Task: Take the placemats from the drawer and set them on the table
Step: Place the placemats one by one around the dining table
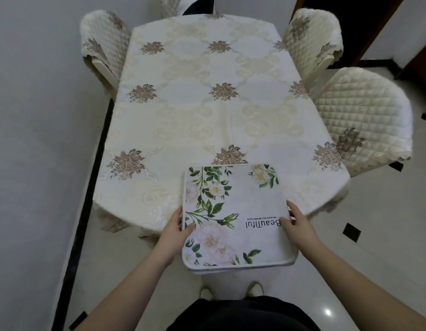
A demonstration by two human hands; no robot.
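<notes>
A stack of white placemats (240,204) printed with green leaves, pale flowers and the word "Beautiful" hangs over the near edge of the table (190,103). Its far half is above the cream floral tablecloth, its near half above the floor. My left hand (177,229) grips the stack's left edge, thumb on top. My right hand (296,223) grips the right edge the same way. More than one mat edge shows at the stack's near side. No drawer is in view.
Quilted cream chairs stand at the table's far left (102,41), far right (312,39) and right side (364,115). A white wall with a black baseboard strip (87,199) runs along the left. Glossy tiled floor (374,235) lies to the right and under me.
</notes>
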